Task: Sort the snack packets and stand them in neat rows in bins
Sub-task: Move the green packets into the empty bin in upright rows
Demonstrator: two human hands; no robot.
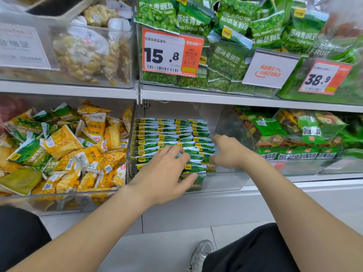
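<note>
Straightening step. Green pea packets (172, 132) stand in rows inside the clear middle bin (225, 183). The left hand (167, 173), fingers spread, presses on the front rows. The right hand (225, 152) bears on the rows' right flank; whether it pinches a packet cannot be told. Mixed loose packets (64, 150) lie left of the bin. The next move probably calls for squaring the front row upright.

A shop: white shelves (216, 95) carry clear bins (225, 181) of snack packets (172, 130), with orange price tags (170, 53) upper centre
</note>
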